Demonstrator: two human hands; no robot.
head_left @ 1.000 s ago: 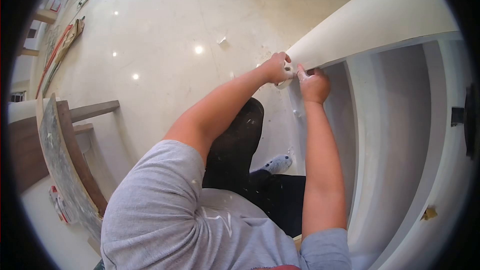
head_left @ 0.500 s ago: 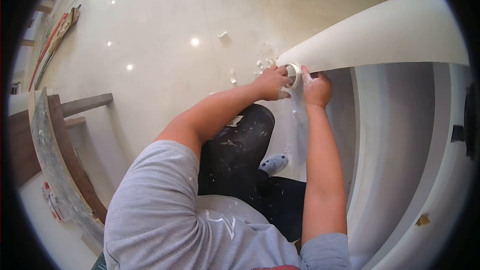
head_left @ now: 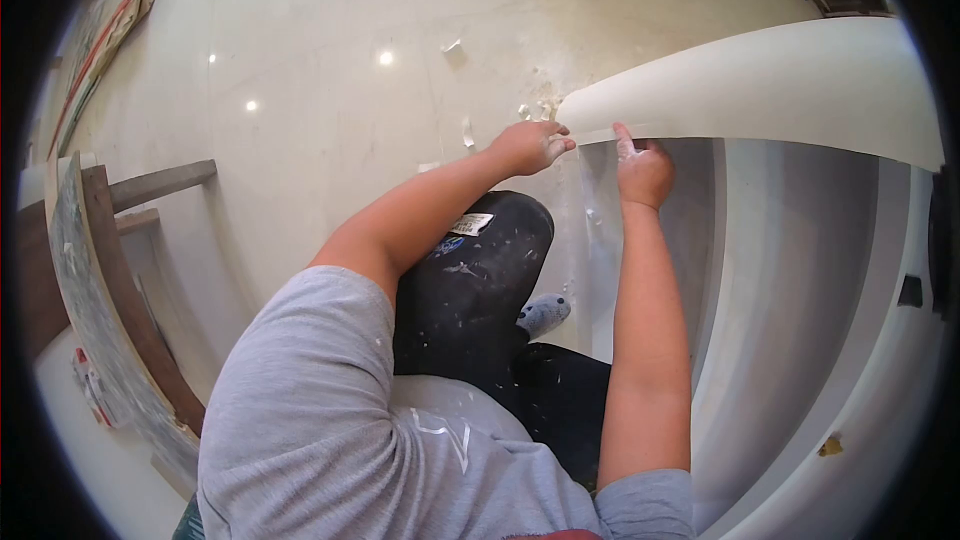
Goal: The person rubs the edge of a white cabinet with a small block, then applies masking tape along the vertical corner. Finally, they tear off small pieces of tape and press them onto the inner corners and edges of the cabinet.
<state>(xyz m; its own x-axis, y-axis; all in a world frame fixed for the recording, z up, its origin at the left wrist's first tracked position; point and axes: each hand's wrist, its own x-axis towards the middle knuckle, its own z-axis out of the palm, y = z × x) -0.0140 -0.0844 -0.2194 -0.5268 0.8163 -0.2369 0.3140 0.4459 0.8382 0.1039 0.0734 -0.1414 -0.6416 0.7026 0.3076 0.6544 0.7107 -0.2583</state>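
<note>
My left hand (head_left: 535, 147) is at the narrow left end of a long white curved panel (head_left: 750, 80). Its whitened fingers are drawn together at the panel's corner, and I cannot make out what is between them. Farther right, my right hand (head_left: 644, 172) has its index finger stretched onto the panel's lower edge, the other fingers curled and partly hidden. A thin pale strip (head_left: 650, 130) seems to run along that edge. The roll of tape is not visible.
White scraps (head_left: 467, 132) lie on the glossy tiled floor (head_left: 310, 50). Grey curved recesses (head_left: 800, 230) extend beneath the panel. A curved wooden piece (head_left: 130, 280) stands at left, near a red-and-white item (head_left: 92, 387). My bent knee (head_left: 490, 250) is below my hands.
The white tape roll seen between my hands has gone from sight. My left hand has turned and risen slightly; my right hand has shifted a little right. The view has tilted slightly.
</note>
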